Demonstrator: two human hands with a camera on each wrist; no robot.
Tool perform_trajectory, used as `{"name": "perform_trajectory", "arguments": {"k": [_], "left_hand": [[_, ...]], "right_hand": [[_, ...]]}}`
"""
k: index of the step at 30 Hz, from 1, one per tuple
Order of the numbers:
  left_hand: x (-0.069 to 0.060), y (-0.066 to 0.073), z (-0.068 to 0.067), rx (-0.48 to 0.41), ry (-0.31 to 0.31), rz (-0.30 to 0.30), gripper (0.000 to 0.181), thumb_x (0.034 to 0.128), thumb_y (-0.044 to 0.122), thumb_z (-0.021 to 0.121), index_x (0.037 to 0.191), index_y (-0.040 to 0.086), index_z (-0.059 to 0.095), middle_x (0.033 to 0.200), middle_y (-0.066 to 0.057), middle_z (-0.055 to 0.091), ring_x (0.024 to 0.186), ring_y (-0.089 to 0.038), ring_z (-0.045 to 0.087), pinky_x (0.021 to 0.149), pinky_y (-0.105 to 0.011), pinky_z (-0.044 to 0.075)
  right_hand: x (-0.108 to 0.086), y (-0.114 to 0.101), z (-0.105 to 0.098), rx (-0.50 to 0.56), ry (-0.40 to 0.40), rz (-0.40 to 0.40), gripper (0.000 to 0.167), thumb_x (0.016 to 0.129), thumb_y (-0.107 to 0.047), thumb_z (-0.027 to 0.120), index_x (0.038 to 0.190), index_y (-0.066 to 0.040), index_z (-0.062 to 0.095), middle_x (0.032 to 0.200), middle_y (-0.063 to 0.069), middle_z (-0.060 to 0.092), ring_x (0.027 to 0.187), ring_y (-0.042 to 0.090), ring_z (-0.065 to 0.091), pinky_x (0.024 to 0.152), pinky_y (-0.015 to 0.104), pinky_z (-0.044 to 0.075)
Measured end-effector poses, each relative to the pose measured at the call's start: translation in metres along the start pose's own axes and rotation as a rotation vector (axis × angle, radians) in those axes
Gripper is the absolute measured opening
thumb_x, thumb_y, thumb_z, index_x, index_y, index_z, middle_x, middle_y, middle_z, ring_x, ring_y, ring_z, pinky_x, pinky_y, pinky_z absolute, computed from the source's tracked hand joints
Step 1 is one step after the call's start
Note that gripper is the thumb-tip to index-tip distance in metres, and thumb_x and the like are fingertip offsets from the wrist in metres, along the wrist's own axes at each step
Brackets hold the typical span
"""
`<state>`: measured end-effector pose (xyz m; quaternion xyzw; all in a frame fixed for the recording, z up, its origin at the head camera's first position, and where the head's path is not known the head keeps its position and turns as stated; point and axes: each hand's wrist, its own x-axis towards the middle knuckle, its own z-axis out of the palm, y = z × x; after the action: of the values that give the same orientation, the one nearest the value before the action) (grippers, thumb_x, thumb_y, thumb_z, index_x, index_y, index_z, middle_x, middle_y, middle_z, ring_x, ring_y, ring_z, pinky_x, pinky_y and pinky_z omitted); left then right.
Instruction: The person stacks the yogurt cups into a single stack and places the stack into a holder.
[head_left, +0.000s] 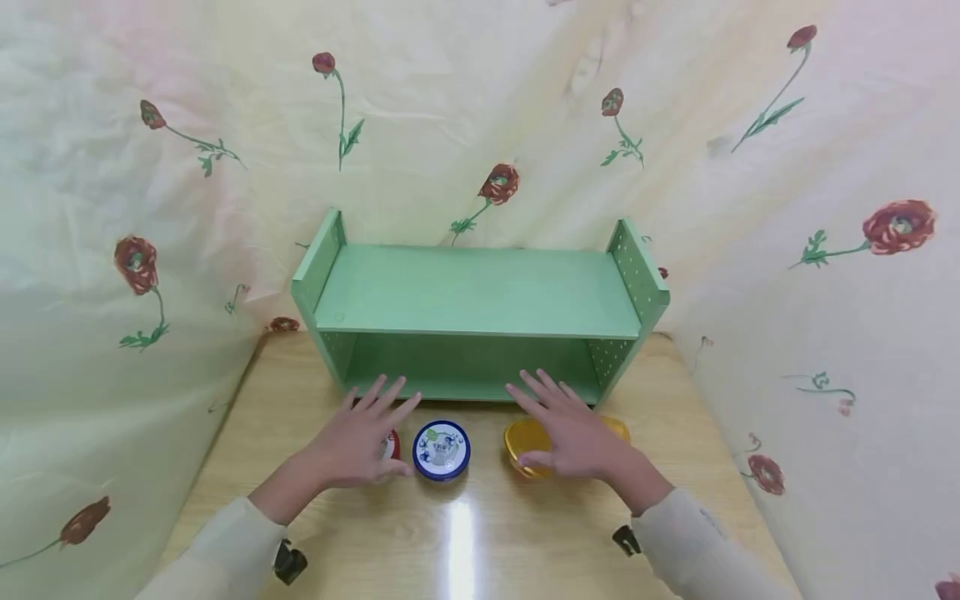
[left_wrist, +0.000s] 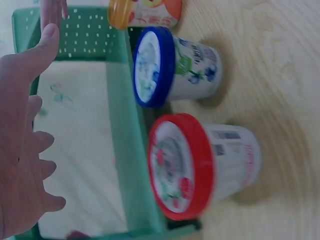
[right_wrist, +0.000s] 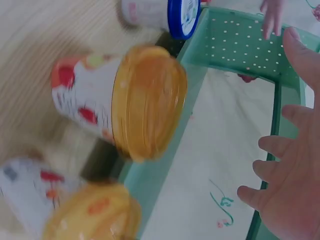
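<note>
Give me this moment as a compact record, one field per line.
Left hand: fingers spread, holding nothing; partly covers the red-lidded cup in the head view
Right hand: fingers spread, holding nothing; partly covers two yellow-lidded cups there
Between the hands: blue-lidded cup
Behind the cups: green shelf with perforated sides
Surface: pale wooden table
Backdrop: flower-patterned cloth

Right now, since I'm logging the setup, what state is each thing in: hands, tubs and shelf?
Left hand: fingers spread, gripping nothing
Right hand: fingers spread, gripping nothing
Red-lidded tub: upright, lid on
Blue-lidded tub: upright, lid on
Orange-lidded tub nearer the blue: upright, lid on
Other orange-lidded tub: upright, lid on
Green shelf: standing upright
</note>
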<state>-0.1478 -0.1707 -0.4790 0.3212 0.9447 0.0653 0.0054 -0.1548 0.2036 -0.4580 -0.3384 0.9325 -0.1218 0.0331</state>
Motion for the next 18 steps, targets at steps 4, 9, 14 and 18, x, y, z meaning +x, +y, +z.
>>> {"name": "perform_trajectory", "arguments": {"k": [4, 9, 14, 18], "left_hand": [[-0.013, -0.011, 0.014, -0.105, 0.033, -0.085, 0.104, 0.0840, 0.081, 0.053, 0.161, 0.017, 0.025, 0.165, -0.019, 0.019, 0.149, -0.046, 0.017, 0.113, -0.070, 0.024], [-0.026, -0.018, 0.039, -0.259, 0.067, -0.217, 0.107, 0.0820, 0.072, 0.067, 0.161, 0.014, 0.024, 0.164, -0.022, 0.020, 0.149, -0.046, 0.018, 0.115, -0.069, 0.021], [-0.038, -0.023, 0.058, -0.427, 0.108, -0.352, 0.112, 0.0771, 0.055, 0.083, 0.162, 0.015, 0.021, 0.164, -0.020, 0.020, 0.149, -0.045, 0.019, 0.114, -0.067, 0.025], [-0.047, -0.030, 0.075, -0.573, 0.154, -0.407, 0.118, 0.0735, 0.044, 0.090, 0.162, 0.012, 0.018, 0.164, -0.020, 0.020, 0.148, -0.044, 0.020, 0.113, -0.066, 0.028]], "right_hand": [[0.003, -0.010, 0.011, 0.081, 0.051, -0.010, 0.096, 0.088, -0.068, 0.061, 0.162, -0.019, 0.023, 0.168, 0.008, 0.015, 0.152, 0.039, 0.011, 0.121, 0.059, 0.015], [0.008, -0.027, 0.026, 0.165, 0.066, 0.023, 0.092, 0.088, -0.058, 0.070, 0.161, -0.020, 0.028, 0.166, 0.008, 0.021, 0.153, 0.035, 0.012, 0.117, 0.062, 0.024], [0.019, -0.053, 0.040, 0.249, 0.111, 0.049, 0.093, 0.086, -0.047, 0.077, 0.160, -0.022, 0.029, 0.166, 0.009, 0.021, 0.151, 0.037, 0.020, 0.112, 0.064, 0.031], [0.025, -0.073, 0.056, 0.377, 0.136, 0.089, 0.095, 0.084, -0.040, 0.081, 0.161, -0.022, 0.028, 0.168, 0.004, 0.015, 0.147, 0.038, 0.028, 0.111, 0.064, 0.033]]}}
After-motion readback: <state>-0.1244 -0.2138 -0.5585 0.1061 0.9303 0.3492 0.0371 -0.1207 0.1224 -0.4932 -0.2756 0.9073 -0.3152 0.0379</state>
